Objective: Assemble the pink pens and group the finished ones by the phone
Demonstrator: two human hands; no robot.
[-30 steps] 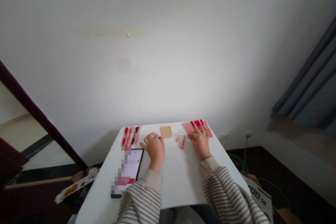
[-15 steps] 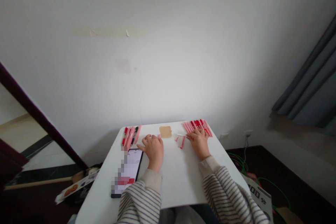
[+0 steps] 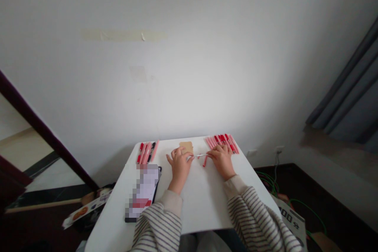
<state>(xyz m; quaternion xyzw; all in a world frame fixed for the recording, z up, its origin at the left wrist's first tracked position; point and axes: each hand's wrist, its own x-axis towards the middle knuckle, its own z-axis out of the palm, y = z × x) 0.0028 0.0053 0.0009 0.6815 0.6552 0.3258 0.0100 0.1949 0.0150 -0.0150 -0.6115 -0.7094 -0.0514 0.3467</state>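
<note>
My left hand and my right hand rest on a white table, both in striped sleeves. Between their fingertips runs a thin white pen refill; each hand pinches or touches one end of it. A short red pen piece lies just under it. A row of pink and red pens lies beyond my right hand. Another row of pens lies at the far left of the table.
A small tan card lies at the table's far edge behind my left hand. A phone lies left of my left forearm. Green cables and a box are on the floor at right; a curtain hangs far right.
My left hand has moved right, from near the phone toward the white refill. My right hand has drawn slightly left, off the pen row.
</note>
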